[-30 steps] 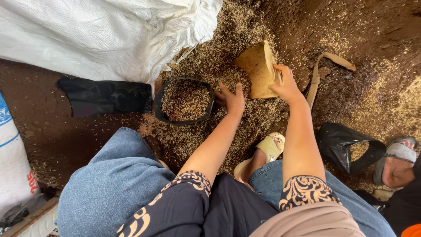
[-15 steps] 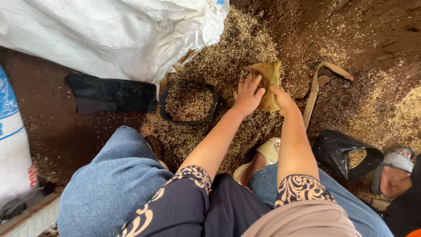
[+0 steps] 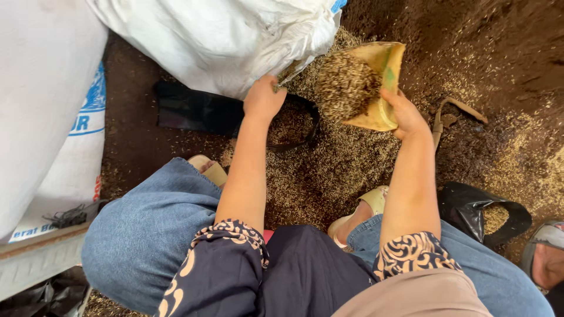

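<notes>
While the person squatted over the husk-strewn ground (image 3: 329, 176), the right hand (image 3: 405, 114) was clamped on the lower edge of a yellow scoop-shaped container (image 3: 382, 88), thumb over the rim and the other fingers hidden beneath it. That container was raised and tilted, its open mouth turned toward the left hand, and a heap of rice-husk mix (image 3: 345, 85) filled it to the brim — none was seen falling at this moment.

The left hand (image 3: 262, 100) was closed on the rim of a black planting bag (image 3: 296, 126), fingers curled over its far edge, holding the mouth open. The bag lay just below and left of the scoop, partly filled with the same husk mix, with its flat black length stretching away to the left of that grip. Whether the thumb pressed the inner wall could not be told.

Just beyond the left hand, a large white woven sack (image 3: 223, 41) overhung the bag; a second white sack with blue print (image 3: 70, 158) stood well to the left. Right of the right forearm, a second black bag (image 3: 476, 208) sat open with husk inside, and a curved wooden stick (image 3: 452, 108) lay near the scoop hand. Pale sandals (image 3: 364, 208) showed under the forearms.
</notes>
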